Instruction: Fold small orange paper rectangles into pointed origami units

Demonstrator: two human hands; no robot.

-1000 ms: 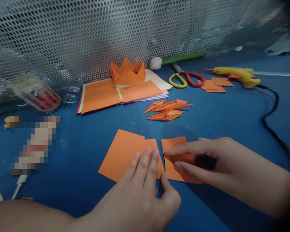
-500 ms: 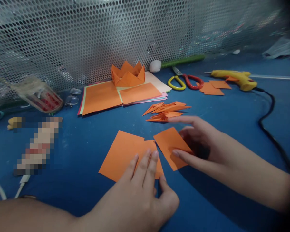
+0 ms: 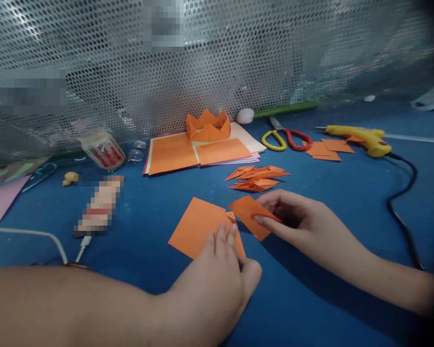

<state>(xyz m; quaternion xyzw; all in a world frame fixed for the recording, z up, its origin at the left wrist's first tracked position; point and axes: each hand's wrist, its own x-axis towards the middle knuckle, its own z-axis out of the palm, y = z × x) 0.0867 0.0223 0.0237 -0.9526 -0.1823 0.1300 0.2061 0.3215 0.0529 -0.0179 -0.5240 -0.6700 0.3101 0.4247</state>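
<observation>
My left hand [image 3: 220, 279] lies flat, its fingers stretched out and pressing on a stack of orange paper squares [image 3: 198, 226] on the blue table [image 3: 152, 212]. My right hand [image 3: 296, 219] is closed on a single small orange square [image 3: 249, 214], thumb on top and fingers under its right edge, holding it just right of the stack. A pile of folded orange paper points [image 3: 256, 176] lies directly beyond the right hand.
Coloured paper sheets [image 3: 188, 152] with a folded orange crown [image 3: 208, 126] lie at the back against a perforated metal screen [image 3: 217, 58]. Scissors [image 3: 285, 139], orange scraps [image 3: 329, 148], a yellow glue gun [image 3: 361, 137] with a black cord [image 3: 401, 207] sit right. A plastic jar [image 3: 103, 149] and white cable [image 3: 39, 236] sit left.
My right hand lifted one orange square off the table, turned it and drew it in beside the stack. The left hand stayed on the stack. The view has pulled back and tilted up.
</observation>
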